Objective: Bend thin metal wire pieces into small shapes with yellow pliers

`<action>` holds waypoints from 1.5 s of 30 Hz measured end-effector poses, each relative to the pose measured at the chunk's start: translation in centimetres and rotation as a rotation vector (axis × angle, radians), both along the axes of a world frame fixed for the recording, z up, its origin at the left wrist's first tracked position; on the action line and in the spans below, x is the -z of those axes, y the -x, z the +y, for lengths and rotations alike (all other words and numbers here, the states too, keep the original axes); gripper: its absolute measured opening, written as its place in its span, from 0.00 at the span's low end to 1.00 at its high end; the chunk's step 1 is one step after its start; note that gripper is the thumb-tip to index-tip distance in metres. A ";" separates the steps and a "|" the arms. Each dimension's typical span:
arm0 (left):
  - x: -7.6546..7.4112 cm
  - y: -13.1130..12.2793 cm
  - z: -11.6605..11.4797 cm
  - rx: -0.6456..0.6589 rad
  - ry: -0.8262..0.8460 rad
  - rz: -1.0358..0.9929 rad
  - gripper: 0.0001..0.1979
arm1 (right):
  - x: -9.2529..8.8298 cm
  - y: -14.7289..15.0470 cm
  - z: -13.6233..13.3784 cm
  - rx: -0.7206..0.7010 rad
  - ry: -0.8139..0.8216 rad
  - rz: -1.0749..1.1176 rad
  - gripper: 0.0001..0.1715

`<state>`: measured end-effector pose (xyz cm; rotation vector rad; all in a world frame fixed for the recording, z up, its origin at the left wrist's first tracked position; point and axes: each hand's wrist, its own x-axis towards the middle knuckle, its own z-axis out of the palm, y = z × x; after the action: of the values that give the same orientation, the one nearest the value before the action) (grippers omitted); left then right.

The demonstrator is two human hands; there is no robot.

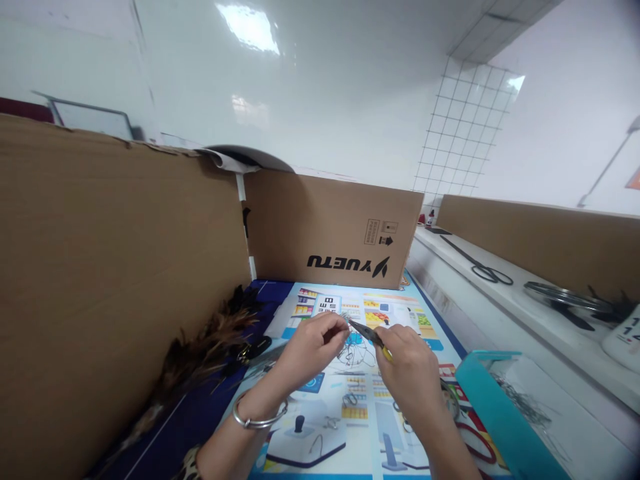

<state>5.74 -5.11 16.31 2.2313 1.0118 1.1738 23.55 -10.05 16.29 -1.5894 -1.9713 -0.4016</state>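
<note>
My right hand (407,360) is wrapped round needle-nose pliers (367,332) with dark jaws and yellow handles. Their tips point left and reach the fingertips of my left hand (316,341), which is closed in a pinch. Whatever sits between those left fingers is too small to make out. Just beyond and below the hands lies a loose tangle of thin silvery wire (356,357) on the printed mat (360,393). My left wrist wears a silver bangle (255,421).
Brown feathers (200,347) lie along the left cardboard panel (115,280). At right, a teal-edged box (500,407) holds thin wire pieces (523,400). Scissors with red handles (475,443) rest beside it. Black scissors (483,267) lie on the white ledge (510,300). More cardboard (330,220) stands at the back.
</note>
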 end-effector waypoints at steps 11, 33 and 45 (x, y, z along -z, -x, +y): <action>0.0 0.3 0.2 0.054 0.091 -0.015 0.05 | 0.0 -0.2 0.3 -0.015 -0.004 0.023 0.10; 0.2 -0.1 0.1 -0.021 -0.004 0.028 0.05 | 0.5 0.1 0.4 -0.008 -0.040 -0.018 0.10; 0.3 -0.2 0.2 -0.035 -0.039 0.011 0.05 | 0.6 0.4 0.4 -0.028 -0.041 -0.022 0.08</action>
<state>5.98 -4.89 16.04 2.2612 1.0452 1.2079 23.14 -9.66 15.68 -1.5366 -1.9870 -0.4471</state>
